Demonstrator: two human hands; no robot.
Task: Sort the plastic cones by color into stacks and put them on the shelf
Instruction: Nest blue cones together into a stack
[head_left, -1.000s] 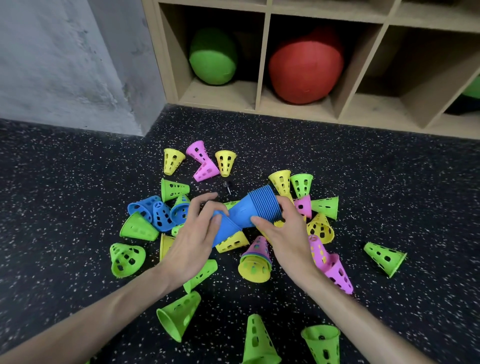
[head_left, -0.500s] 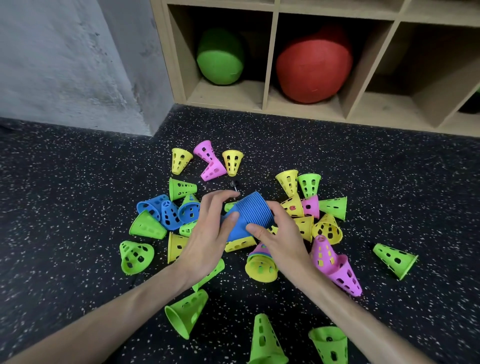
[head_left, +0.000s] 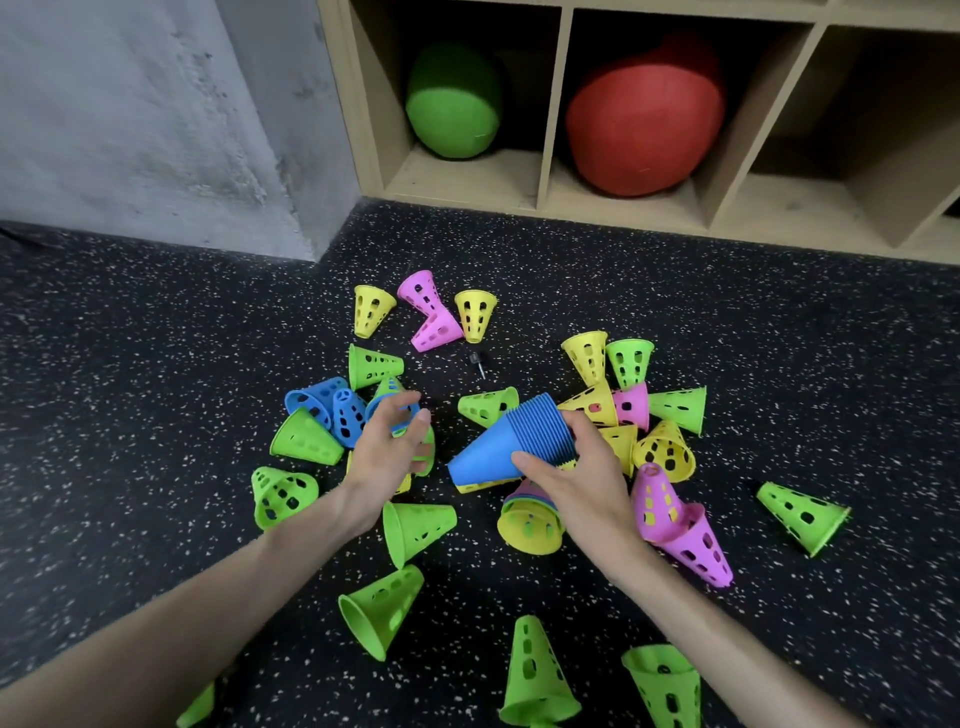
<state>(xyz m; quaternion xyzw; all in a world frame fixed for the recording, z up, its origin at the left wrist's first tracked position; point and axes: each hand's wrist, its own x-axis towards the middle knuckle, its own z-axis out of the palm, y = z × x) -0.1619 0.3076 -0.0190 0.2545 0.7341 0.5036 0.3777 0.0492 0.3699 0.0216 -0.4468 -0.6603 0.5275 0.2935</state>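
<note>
**Blue stack in one hand, the other reaching for loose blues**

Head view: the right hand (head_left: 582, 467) grips the blue stack (head_left: 511, 441), thumb under the cone body and fingers curled over the ribbed rims. The stack lies tilted, narrow end toward the left hand, wide rims up against the right palm, probably so the next cone can be slid on from the free end. Held just above the floor, it sits over a yellow cone (head_left: 480, 486) that peeks out beneath it.

The left hand (head_left: 387, 447) is left of the blue stack, apart from it, fingers spread and loosely bent, holding nothing. Its fingertips hover at the loose blue cones (head_left: 332, 410), which lie further left of the stack against a green cone (head_left: 306, 439); these look like the next pick.

Around the blue stack the other colours lie unsorted: yellow, pink and green to its right, greens nearer the person. The shelf (head_left: 550, 119) stands well beyond the stack, with a green ball (head_left: 452, 101) and a red ball (head_left: 644, 114) in two compartments.
</note>
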